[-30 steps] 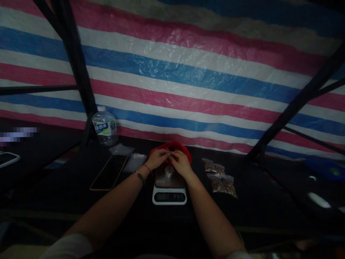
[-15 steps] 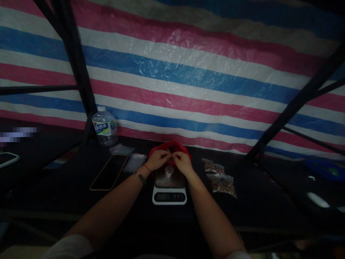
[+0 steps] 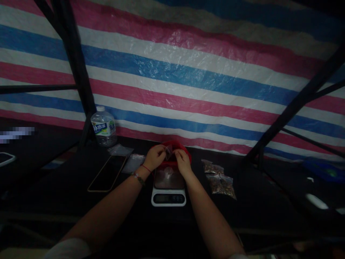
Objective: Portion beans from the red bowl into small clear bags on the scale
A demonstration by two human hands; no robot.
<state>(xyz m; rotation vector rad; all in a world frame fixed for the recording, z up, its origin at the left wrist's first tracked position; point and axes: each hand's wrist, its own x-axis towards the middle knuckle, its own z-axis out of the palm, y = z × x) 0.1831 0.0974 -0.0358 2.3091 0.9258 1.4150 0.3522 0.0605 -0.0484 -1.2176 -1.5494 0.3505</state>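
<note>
Over the red bag, my left hand pinches a small clear plastic bag by its edge. My right hand is beside it, thumb and fingers closed near the small bag's right side; what is between those fingertips is too dim to make out. Just below the hands, a small clear cup stands on the metal plate of a white digital scale. The red bag sits open behind the scale, and its inside is mostly dark.
Filled zip bags lie right of the scale. To the left are flat clear bags, a phone and a large plastic bottle. Dark metal posts frame a striped plastic sheet behind the table.
My hands have moved slightly apart, and the small clear bag now shows between them. The view has shifted a little; the scale and cup stay in place.
</note>
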